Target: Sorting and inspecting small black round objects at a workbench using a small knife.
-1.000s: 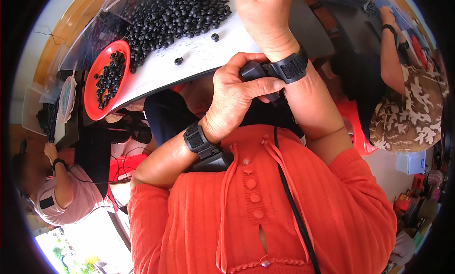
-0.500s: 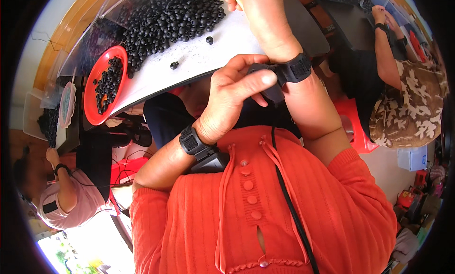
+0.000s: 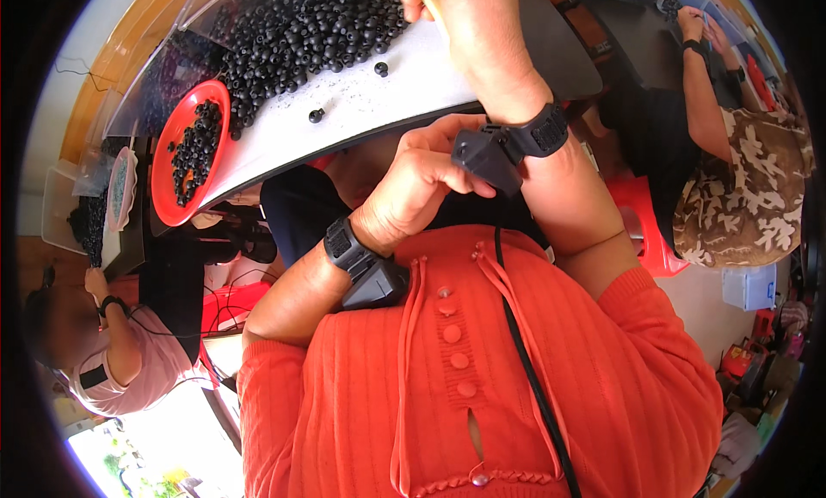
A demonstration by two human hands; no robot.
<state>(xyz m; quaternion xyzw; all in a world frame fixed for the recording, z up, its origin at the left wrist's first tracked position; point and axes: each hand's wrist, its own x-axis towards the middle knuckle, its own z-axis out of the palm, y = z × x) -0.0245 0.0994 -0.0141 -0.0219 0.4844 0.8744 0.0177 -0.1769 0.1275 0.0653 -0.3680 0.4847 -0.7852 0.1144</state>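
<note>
Seen from above, a person in an orange-red knitted top sits at a pale surface with a dark, curved near edge. The left hand is just off that near edge, thumb and fingers closed on a black box, with some fingertips hidden behind it. The box sits on the inner side of a black strap around the right wrist; the right forearm reaches forward across the near edge, which seems to bring the box within easy reach of the left hand. A matching strap on the left wrist carries a second box.

The right hand is over the surface, partly cut off by the top of the view. A pale strip shows along its thumb side; I cannot tell whether the fingers are together or apart, or whether they grip the strip.

A heap of round black beads lies toward the far left of the surface, probably massed there so the near part is easier to use. Two loose beads lie nearer the near edge, one to the right of the other. At the left end, a red plate holds small black pieces; its raised rim likely keeps them from rolling into the heap beside it
</note>
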